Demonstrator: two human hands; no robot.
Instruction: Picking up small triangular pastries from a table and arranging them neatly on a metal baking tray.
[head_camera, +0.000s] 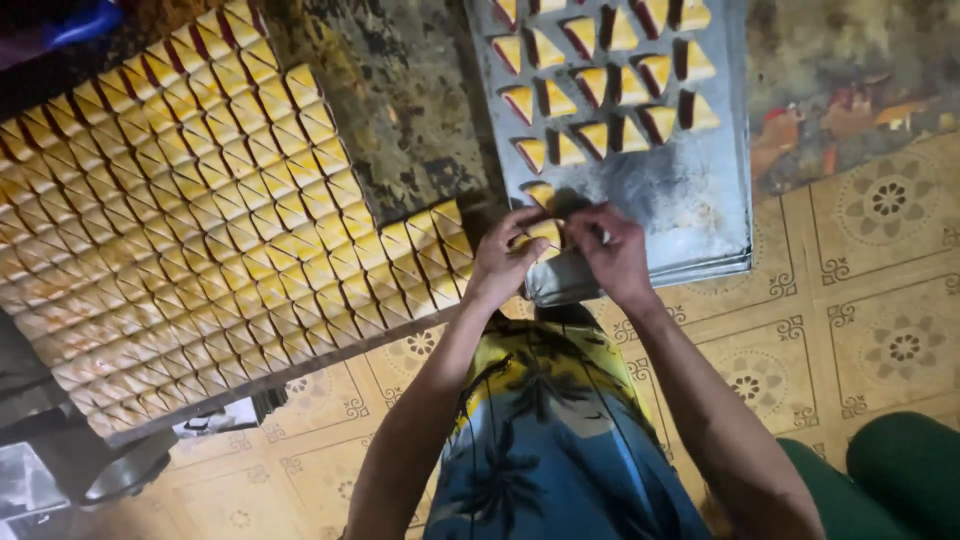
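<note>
My left hand (505, 258) and my right hand (610, 250) meet over the near edge of a metal baking tray (650, 215). Between their fingertips they pinch one small yellow square of dough (545, 232), partly hidden by the fingers. Just above it a folded triangular pastry (541, 193) lies alone on the tray. Further up the tray, rows of folded triangles (600, 70) with dark red filling are set out. To the left a large board (200, 230) carries many flat yellow dough squares in diagonal rows.
The board and tray rest on a dark, worn surface (400, 100). Below is patterned yellow floor tile (880, 300). My shirt with a palm print (545, 440) fills the lower middle. A dark green rounded object (905, 470) sits at lower right.
</note>
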